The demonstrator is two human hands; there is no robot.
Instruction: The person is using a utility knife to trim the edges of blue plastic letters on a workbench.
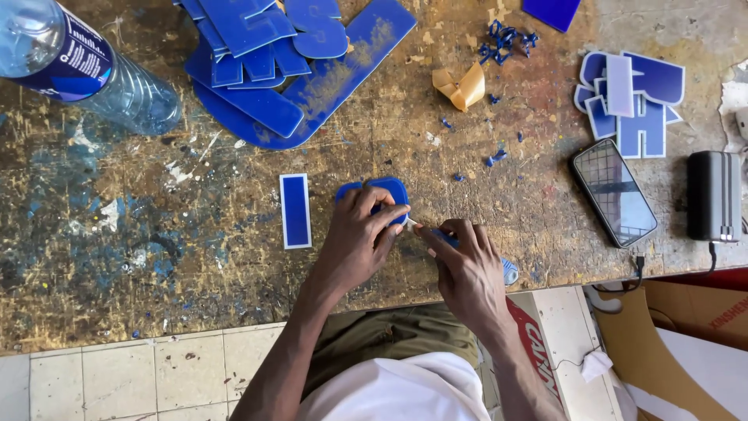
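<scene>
Head-camera view looked down on a scarred wooden workbench (117, 257). At its near edge, the left hand (360, 238) pressed its fingers down on a rounded blue plastic piece (383, 191). Just right of that piece, the right hand (466, 265) was closed around a small blue-handled cutter (446, 236), its tip meeting the piece's edge. Left of the piece lay a blue rectangular strip (295, 210); farther right, a smartphone (613, 192).
</scene>
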